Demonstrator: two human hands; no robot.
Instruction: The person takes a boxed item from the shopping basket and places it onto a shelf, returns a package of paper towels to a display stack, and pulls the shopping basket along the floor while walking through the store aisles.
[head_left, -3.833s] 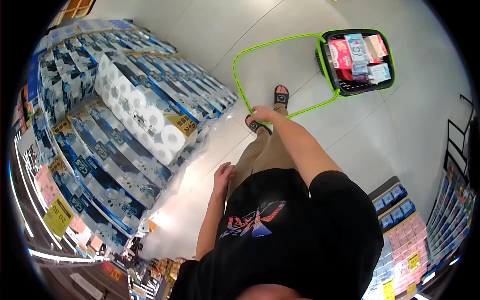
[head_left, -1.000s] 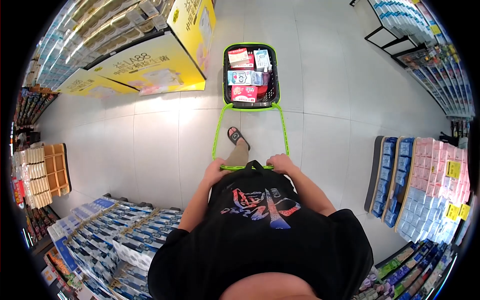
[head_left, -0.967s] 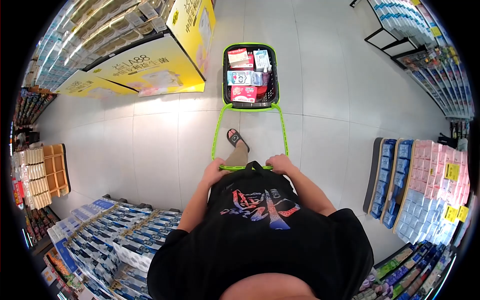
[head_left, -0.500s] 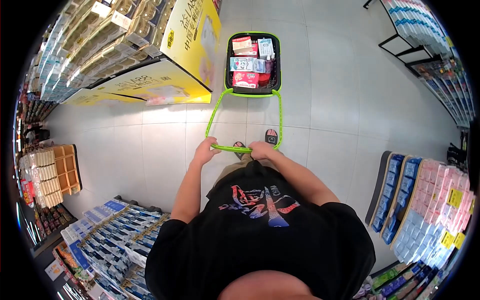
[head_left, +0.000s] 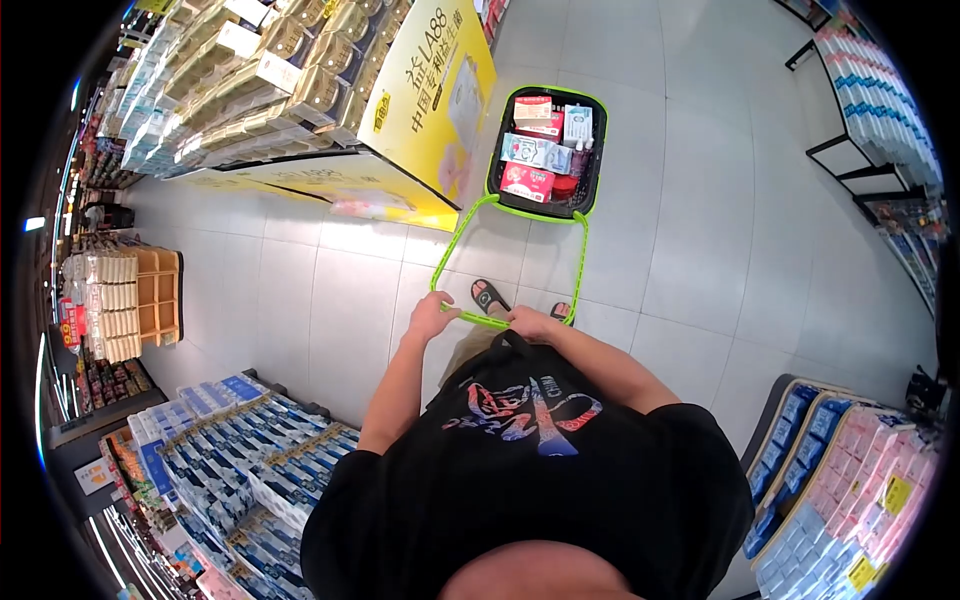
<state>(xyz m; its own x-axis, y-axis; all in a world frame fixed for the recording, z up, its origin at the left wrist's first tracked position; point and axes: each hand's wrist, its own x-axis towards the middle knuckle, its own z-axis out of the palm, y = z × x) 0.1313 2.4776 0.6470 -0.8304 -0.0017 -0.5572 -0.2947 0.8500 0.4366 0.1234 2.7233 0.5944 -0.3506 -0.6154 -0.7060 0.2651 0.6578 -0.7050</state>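
A black shopping basket [head_left: 496, 150] with a bright green rim rests on the floor ahead of my feet. Its long green handle [head_left: 582, 262] reaches back to my waist. My left hand [head_left: 432, 314] is closed round the left corner of the handle's near bar. Further right, close against my shirt, my right hand [head_left: 530, 323] grips the same bar. Inside the basket are a pink-red box [head_left: 527, 182], a white-and-blue pack [head_left: 536, 153], a white box [head_left: 577, 126], a dark purple bottle [head_left: 580, 160] and other boxes partly covered.
A yellow promotional panel [head_left: 440, 110] fronts stacked gold cartons [head_left: 320, 65] at the left. Blue-and-white packs [head_left: 240, 450] are piled at the lower left, pink and blue packs [head_left: 850, 470] at the lower right. A display rack [head_left: 860, 140] stands upper right. Grey tiled floor [head_left: 690, 210] runs between.
The view has turned, so the basket and yellow panel sit further right and lower. My left foot has stepped forward while the right is further back. Both hands keep hold of the handle.
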